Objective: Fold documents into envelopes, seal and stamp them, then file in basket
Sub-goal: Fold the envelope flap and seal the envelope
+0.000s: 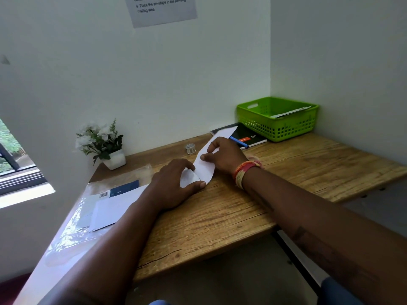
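A white sheet of paper (206,167), folded into a long narrow strip, lies on the wooden desk (286,172) and runs from near me toward the far right. My left hand (176,181) presses its near end with spread fingers and thumb. My right hand (224,158) presses on the strip's middle, thumb and fingertips on the paper. A white envelope (114,209) lies at the left on a clear plastic pack (72,227). A green basket (278,118) in the far right corner holds a white envelope (291,112).
A small roll of tape or stamps (190,148) stands behind the paper. A dark notebook (246,136) with a blue pen (239,142) lies in front of the basket. A potted white flower (103,144) sits at the back left. Walls close the desk's back and right.
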Tool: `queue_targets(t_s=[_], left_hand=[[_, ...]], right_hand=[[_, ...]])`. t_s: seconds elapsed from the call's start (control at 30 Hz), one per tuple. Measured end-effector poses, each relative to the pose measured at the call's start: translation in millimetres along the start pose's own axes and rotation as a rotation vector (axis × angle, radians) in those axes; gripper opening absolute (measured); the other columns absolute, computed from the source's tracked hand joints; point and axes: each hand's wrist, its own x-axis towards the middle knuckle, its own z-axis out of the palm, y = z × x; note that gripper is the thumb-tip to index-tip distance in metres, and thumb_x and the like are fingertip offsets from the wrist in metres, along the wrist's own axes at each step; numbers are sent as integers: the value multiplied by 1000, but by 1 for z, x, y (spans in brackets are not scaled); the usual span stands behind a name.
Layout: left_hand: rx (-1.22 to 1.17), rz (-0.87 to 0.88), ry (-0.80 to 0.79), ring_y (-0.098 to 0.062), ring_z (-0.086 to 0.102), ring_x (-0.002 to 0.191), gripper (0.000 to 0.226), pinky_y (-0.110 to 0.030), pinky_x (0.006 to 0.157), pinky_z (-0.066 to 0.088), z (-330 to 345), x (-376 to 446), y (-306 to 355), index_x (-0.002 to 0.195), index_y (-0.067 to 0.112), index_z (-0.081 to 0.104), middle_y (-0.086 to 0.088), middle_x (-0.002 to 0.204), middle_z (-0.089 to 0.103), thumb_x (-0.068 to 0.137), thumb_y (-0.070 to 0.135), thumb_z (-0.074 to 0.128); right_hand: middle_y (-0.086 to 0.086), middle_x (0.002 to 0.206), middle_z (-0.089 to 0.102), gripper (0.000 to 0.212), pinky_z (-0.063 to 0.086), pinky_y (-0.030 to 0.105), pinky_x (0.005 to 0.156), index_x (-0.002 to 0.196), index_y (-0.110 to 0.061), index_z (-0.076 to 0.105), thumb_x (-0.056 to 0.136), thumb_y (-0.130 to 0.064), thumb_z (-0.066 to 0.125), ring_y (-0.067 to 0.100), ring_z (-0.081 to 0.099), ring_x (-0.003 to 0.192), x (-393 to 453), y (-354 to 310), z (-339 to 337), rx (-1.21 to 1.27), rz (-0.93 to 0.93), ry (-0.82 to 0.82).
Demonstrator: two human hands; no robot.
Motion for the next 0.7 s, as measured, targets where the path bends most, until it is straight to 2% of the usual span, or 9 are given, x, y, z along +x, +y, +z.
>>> queue_targets(t_s=[0.07,0.1,0.17,0.23,0.33,0.43,0.53,0.63,0.7], left_hand=[[10,-6,4,-9,50,119,68,-37,96,49,0,1,1,119,50,47,15,143,51,67,93,50],[15,-7,5,-9,50,119,67,-37,96,49,1,1,1,118,50,47,15,143,50,67,93,51],[17,-11,0,-9,49,120,65,-36,95,48,1,2,0,118,51,46,15,143,50,68,92,53],[-4,-19,-9,-7,48,120,65,-34,93,47,1,1,-1,118,51,47,16,143,49,68,93,54],[-15,-22,0,-7,48,118,67,-34,91,48,1,1,-3,116,51,48,17,140,50,65,96,52],[17,-31,-1,-10,50,117,65,-38,94,49,0,1,-4,113,52,46,16,139,51,65,96,50],[16,-49,-16,-12,48,122,68,-39,98,47,-1,0,-5,118,52,46,14,143,50,66,95,50],[28,-84,-52,-15,47,130,92,-43,105,46,-2,0,-4,139,44,44,11,150,48,64,97,48],[31,-101,-67,-17,49,128,101,-44,104,47,-3,0,-1,144,39,41,10,149,50,63,98,46]], right_hand=[[-4,88,66,21,50,30,80,82,-19,62,81,-28,81,12,60,83,1,-1,1,75,38,-10],[-1,80,69,20,53,31,74,77,-19,62,82,-28,80,14,64,71,1,-1,2,115,67,-21],[2,65,71,21,51,28,59,70,-20,65,87,-27,76,13,65,51,3,-3,0,136,111,-26],[5,58,70,21,52,29,58,70,-17,66,89,-22,72,14,62,44,5,-3,-5,208,146,-4],[11,60,70,13,60,35,64,77,-12,65,89,-11,69,20,66,50,4,-1,-9,349,211,-38],[15,77,73,7,62,35,63,90,-10,63,91,-4,66,26,74,66,-2,-2,-8,432,275,-235],[16,81,76,14,60,31,61,100,-9,66,88,-4,71,31,76,80,-5,-4,-10,385,257,-360],[12,78,77,17,58,27,58,101,-10,68,85,-6,74,24,75,71,-3,-1,-14,303,236,-373],[9,75,77,17,55,24,54,99,-13,69,84,-11,77,17,70,61,-3,1,-16,202,184,-418]])
